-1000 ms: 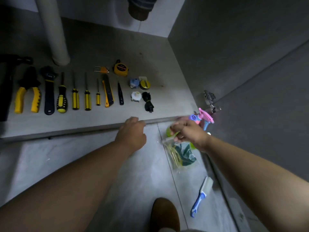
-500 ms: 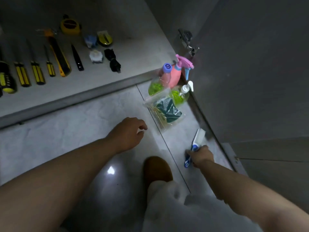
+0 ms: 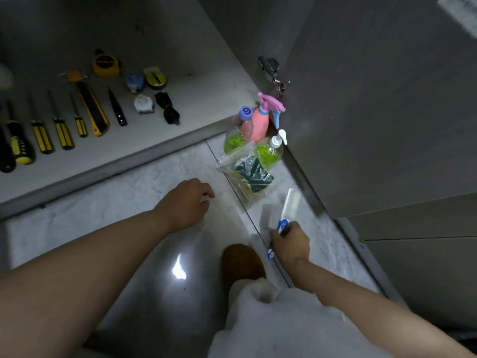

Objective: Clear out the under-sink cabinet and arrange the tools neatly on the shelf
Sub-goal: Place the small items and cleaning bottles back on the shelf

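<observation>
Tools (image 3: 64,117) lying sorted in a row on shelf (image 3: 201,99) at 10 o'clock | right hand (image 3: 290,244) grip pinching brush (image 3: 286,215) by handle, bristles clear of floor (image 3: 129,210) | left hand (image 3: 187,202) grip loosely curled, empty | bottles (image 3: 255,130) huddling at 1 o'clock, likely out of the way

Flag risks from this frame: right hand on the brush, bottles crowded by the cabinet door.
1. The right hand grips the brush only at its handle end, so the bristle end could swing into the plastic bag beside it.
2. The spray bottle and pump bottle stand packed against the door; a knock could tip them.
3. The left hand hangs free, steadying nothing.
</observation>
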`<state>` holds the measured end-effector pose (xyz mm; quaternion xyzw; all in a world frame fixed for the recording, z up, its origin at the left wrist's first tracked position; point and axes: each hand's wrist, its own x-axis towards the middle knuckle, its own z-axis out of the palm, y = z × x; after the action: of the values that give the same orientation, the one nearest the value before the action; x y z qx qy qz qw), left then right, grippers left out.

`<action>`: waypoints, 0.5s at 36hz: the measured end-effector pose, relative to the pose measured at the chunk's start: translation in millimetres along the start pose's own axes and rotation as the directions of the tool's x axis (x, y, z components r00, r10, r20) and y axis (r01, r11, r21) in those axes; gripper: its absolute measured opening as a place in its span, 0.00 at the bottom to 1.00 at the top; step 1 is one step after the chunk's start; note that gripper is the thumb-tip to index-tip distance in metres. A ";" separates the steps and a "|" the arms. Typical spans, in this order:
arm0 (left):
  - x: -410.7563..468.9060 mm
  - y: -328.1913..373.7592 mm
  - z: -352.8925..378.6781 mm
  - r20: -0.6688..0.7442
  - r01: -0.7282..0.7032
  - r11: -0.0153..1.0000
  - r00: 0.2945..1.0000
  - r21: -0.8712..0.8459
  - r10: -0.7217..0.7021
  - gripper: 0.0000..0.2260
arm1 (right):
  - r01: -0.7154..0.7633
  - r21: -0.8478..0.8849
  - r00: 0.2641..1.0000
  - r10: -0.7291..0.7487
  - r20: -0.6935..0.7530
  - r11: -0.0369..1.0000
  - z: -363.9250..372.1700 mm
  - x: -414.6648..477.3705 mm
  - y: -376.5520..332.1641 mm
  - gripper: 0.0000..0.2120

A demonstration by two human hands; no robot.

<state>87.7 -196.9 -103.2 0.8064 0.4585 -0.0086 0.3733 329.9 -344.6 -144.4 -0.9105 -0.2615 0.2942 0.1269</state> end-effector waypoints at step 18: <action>-11.8 -51.2 -85.3 -0.286 0.265 0.960 0.930 0.087 -0.231 0.29 | 0.610 -0.064 0.792 -0.606 0.069 0.790 -42.0 17.5 -255.5 0.06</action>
<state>14.6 -138.1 -67.9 0.7570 0.6025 0.0270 0.2514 264.7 -125.9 -20.9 -0.7757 -0.5551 0.2468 0.1711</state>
